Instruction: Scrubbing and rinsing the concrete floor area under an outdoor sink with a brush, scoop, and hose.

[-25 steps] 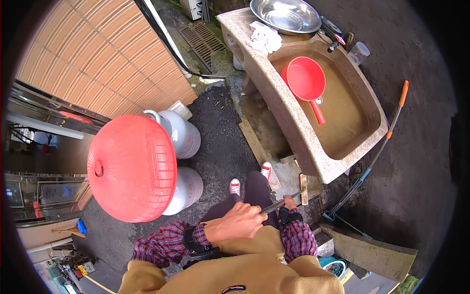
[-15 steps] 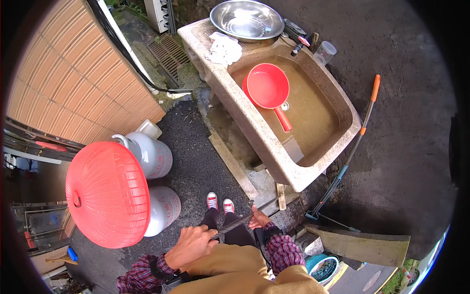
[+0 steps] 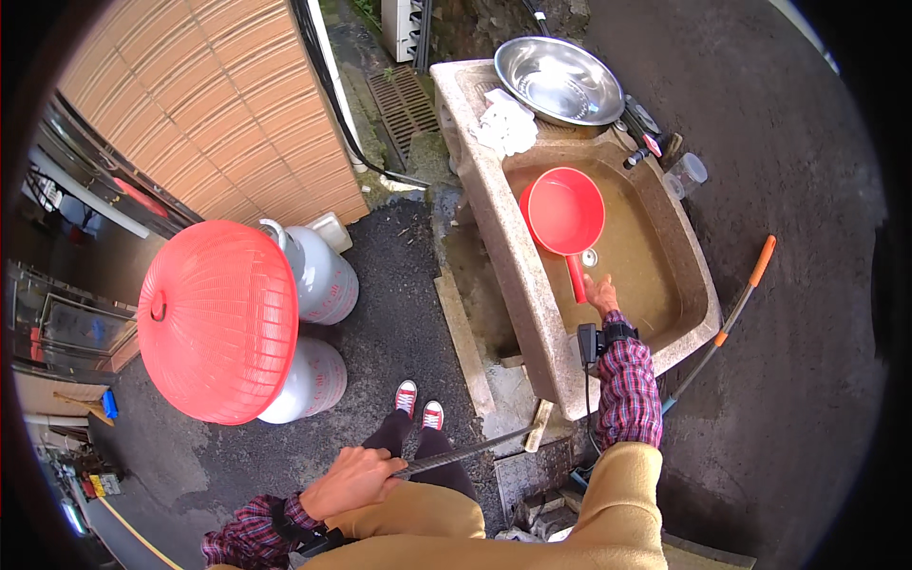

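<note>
My left hand (image 3: pixel 356 483) is closed around a dark pole (image 3: pixel 456 456) that slants up to the right. At the pole's far end is a small wooden crosspiece (image 3: pixel 539 426), near the foot of the stone sink. My right hand (image 3: pixel 600 294) reaches over the sink's front wall with fingers stretched and apart. It is just right of the handle of a red water dipper (image 3: pixel 565 211); contact is hard to tell. The dipper sits with its bowl facing up, in the speckled stone sink (image 3: pixel 518 285), beside the round drain (image 3: pixel 589 257).
A steel basin (image 3: pixel 559 81) and white cloth (image 3: pixel 506 123) lie on the sink's ledge. Behind the tap (image 3: pixel 641 154) stands a clear plastic cup (image 3: pixel 686 175). An orange-gripped pole (image 3: pixel 762 261) leans at right. Two gas cylinders (image 3: pixel 328 280) stand left under a red mesh cover (image 3: pixel 223 318).
My right hand has let go of the dark pole and moved up and right to the dipper's handle. My left hand still holds the pole. The whole view has shifted.
</note>
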{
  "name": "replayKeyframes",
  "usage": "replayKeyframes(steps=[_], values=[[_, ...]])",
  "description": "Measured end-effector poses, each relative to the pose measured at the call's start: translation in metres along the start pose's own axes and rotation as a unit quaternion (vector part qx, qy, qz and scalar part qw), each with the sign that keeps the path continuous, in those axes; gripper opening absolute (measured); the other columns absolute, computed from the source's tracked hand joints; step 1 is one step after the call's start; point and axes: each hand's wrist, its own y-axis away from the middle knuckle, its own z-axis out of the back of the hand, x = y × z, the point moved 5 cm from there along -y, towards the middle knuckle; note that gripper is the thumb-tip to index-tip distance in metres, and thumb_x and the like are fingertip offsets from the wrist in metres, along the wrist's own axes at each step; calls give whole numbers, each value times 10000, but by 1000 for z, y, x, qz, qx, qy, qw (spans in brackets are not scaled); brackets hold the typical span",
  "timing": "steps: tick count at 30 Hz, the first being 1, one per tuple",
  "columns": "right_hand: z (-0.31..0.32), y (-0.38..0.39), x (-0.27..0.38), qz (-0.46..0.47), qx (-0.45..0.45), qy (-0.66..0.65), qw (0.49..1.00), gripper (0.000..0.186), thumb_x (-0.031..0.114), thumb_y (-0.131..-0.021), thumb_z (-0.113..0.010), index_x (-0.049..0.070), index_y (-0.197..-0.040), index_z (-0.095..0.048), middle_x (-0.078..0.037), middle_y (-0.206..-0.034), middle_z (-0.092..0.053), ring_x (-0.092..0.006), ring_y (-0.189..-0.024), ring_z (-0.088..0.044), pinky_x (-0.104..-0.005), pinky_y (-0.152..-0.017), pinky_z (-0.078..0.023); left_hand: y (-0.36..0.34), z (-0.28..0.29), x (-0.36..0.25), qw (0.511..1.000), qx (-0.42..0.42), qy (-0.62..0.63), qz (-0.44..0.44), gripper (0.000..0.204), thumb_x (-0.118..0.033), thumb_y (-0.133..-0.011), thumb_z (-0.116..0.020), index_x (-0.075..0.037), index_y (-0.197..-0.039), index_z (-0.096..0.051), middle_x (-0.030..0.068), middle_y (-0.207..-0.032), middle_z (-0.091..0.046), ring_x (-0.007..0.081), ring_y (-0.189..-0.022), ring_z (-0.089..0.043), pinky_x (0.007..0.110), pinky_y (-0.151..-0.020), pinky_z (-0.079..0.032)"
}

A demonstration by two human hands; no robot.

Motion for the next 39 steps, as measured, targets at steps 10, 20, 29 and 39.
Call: replayKeyframes(steps=[10, 20, 29, 39], values=[[-8, 39, 91, -96, 368, -457, 804, 554, 300, -725, -597, -10, -1118, -360, -143, -851, -537, -260, -664, -548, -435, -650, -476, 27, 0, 14, 995, -11, 20, 94, 258, -199, -656, -630, -68, -878, -628, 123, -735, -598, 303, -632, -566, 378, -539, -443], [79, 22, 41, -170, 415, -462, 765, 185, 109, -755, -549, 6, -813, -407, -87, -596, -466, -113, -416, -426, -216, -380, -390, -9, 13, -11, 1000, -13, 5, 24, 261, -171, -649, -628, -61, -885, -620, 127, -729, -594, 311, -630, -562, 389, -545, -436], [139, 72, 31, -142, 344, -485, 792, 131, 69, -768, -499, -22, -820, -421, -77, -600, -443, -112, -422, -411, -223, -336, -321, 8, 4, 8, 999, -4, 9, 39, 259, -165, -646, -629, -69, -886, -620, 128, -737, -594, 312, -645, -562, 397, -545, -430], [202, 257, 3, -248, 240, -798, 495, 331, 115, -804, -482, -29, -1060, -330, -175, -719, -452, -88, -446, -392, -146, -307, -261, 59, -25, 78, 999, 37, -5, -6, 327, -122, -649, -617, -40, -965, -594, 173, -757, -584, 325, -643, -557, 392, -553, -427]])
